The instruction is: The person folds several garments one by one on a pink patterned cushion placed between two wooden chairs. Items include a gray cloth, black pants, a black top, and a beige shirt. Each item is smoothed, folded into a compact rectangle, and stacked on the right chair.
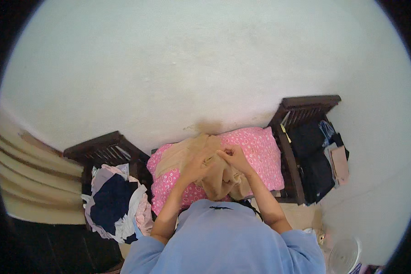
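A thin tan cloth (219, 181) lies bunched over a pink patterned cushion (260, 150) in front of me, with part of it spread towards the cushion's left side. My left hand (195, 167) is on the cloth, its fingertips pinching a fold near the middle. Close by on the right, my right hand (234, 157) has thumb and forefinger together on the cloth's upper edge. The two hands are a short way apart. The cloth hangs below them towards my blue shirt.
Dark wooden slatted chairs flank the cushion. A heap of clothes (111, 198) covers the left one; folded dark clothes (311, 164) and a pinkish flat item (339, 164) lie on the right one. Behind is a pale wall (191, 68). A beige curtain (37, 178) hangs at left.
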A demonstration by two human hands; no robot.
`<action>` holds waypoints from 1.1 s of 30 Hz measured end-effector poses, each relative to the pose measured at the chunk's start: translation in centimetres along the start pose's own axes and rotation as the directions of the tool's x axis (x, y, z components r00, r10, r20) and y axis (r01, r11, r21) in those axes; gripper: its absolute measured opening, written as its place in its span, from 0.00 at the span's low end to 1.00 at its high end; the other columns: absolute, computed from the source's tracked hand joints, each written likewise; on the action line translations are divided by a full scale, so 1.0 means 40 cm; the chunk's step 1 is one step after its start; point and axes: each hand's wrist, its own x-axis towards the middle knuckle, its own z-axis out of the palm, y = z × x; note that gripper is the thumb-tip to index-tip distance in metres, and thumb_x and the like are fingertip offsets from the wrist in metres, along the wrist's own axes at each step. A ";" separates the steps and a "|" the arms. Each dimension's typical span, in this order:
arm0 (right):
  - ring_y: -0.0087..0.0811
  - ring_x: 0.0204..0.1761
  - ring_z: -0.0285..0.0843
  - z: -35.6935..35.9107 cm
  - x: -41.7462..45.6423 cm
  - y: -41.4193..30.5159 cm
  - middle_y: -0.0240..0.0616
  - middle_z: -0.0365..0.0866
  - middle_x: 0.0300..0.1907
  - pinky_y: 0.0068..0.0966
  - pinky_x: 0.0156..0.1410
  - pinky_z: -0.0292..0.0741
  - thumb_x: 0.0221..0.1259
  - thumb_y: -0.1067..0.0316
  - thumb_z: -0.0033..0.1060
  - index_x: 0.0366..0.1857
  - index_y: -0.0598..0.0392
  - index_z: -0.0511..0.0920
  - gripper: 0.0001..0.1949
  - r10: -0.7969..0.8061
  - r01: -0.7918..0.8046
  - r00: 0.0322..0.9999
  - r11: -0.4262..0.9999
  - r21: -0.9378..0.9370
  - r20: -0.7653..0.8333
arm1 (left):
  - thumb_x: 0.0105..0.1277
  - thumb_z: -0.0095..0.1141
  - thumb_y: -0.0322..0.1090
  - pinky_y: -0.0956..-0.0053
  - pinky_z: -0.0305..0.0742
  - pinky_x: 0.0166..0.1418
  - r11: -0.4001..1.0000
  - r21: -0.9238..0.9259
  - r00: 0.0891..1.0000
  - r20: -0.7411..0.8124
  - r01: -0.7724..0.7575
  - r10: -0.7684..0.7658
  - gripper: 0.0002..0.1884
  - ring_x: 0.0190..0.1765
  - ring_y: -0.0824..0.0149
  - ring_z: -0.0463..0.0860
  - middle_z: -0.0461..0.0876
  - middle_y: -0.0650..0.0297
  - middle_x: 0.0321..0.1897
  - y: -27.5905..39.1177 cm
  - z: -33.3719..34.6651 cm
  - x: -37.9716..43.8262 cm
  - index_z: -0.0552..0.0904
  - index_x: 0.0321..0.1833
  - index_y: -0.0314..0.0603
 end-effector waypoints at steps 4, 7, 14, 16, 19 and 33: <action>0.12 0.25 0.66 -0.032 -0.031 -0.011 0.23 0.72 0.21 0.12 0.28 0.64 0.53 0.69 0.56 0.27 0.60 0.77 0.06 -0.030 0.041 0.996 0.992 0.118 -0.087 | 0.55 0.57 0.42 0.76 0.67 0.42 0.911 -0.330 0.951 0.260 0.248 -0.165 0.18 0.40 0.73 0.72 0.76 0.64 0.33 0.030 0.019 0.018 0.75 0.44 0.38; 0.16 0.26 0.68 -0.100 -0.075 -0.044 0.24 0.74 0.22 0.16 0.30 0.66 0.52 0.68 0.58 0.27 0.57 0.78 0.05 0.049 -0.056 0.997 0.987 0.148 0.053 | 0.55 0.57 0.40 0.79 0.67 0.35 0.848 -0.435 0.948 0.231 0.303 -0.220 0.14 0.32 0.76 0.72 0.76 0.69 0.28 -0.030 -0.021 0.027 0.77 0.40 0.39; 0.38 0.30 0.77 -0.316 -0.078 0.126 0.42 0.79 0.27 0.30 0.36 0.72 0.44 0.69 0.58 0.33 0.54 0.78 0.10 -0.026 0.020 1.000 0.742 -0.670 0.001 | 0.54 0.56 0.35 0.79 0.67 0.30 0.944 -0.079 0.862 0.438 0.320 -0.256 0.09 0.26 0.75 0.74 0.79 0.68 0.24 -0.178 -0.161 0.026 0.79 0.33 0.36; 0.44 0.31 0.76 -0.357 -0.060 0.132 0.48 0.77 0.28 0.33 0.36 0.72 0.42 0.69 0.56 0.34 0.54 0.77 0.12 -0.064 -0.070 0.991 0.514 -0.855 -0.120 | 0.55 0.55 0.36 0.76 0.68 0.32 0.954 -0.003 0.949 0.096 0.301 -0.299 0.11 0.27 0.71 0.74 0.80 0.64 0.25 -0.265 -0.183 0.041 0.79 0.33 0.34; 0.48 0.35 0.75 -0.408 -0.035 0.118 0.48 0.77 0.26 0.37 0.38 0.71 0.41 0.70 0.54 0.33 0.53 0.77 0.11 -0.176 -0.227 0.912 0.538 -0.812 -0.371 | 0.56 0.50 0.37 0.70 0.69 0.35 0.913 -0.034 0.846 -0.363 0.407 -0.391 0.13 0.28 0.64 0.75 0.81 0.56 0.28 -0.305 -0.245 0.063 0.79 0.35 0.33; 0.36 0.26 0.76 -0.248 0.022 0.124 0.45 0.77 0.23 0.28 0.35 0.71 0.37 0.69 0.56 0.35 0.56 0.77 0.15 -0.100 0.028 0.985 0.896 -0.443 -0.140 | 0.50 0.57 0.36 0.65 0.61 0.59 0.924 0.183 0.909 -0.322 0.335 -0.266 0.33 0.57 0.52 0.65 0.65 0.48 0.56 -0.154 -0.051 0.039 0.60 0.60 0.37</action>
